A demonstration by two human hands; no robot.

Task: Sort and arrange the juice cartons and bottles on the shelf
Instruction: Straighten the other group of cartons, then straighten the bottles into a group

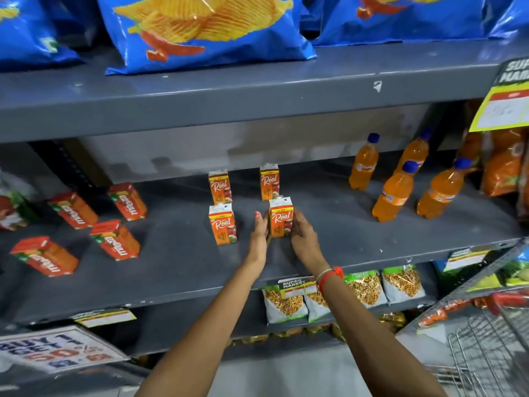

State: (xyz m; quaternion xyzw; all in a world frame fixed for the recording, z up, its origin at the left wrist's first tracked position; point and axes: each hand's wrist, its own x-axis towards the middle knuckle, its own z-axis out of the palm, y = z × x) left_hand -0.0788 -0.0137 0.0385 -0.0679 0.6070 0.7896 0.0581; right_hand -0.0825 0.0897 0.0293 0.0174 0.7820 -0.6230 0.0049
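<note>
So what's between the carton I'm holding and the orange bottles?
Nothing: in the head view, only bare grey shelf separates the held carton from the orange bottles.

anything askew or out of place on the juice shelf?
Nothing spilled or damaged. The four Maaza cartons at the left sit at mixed angles and lean, unlike the upright Real cartons. Both hands, left hand and right hand, clasp the front right Real carton.

Both hands, left hand (260, 228) and right hand (304, 235), clasp a Real carton (281, 216).
</note>
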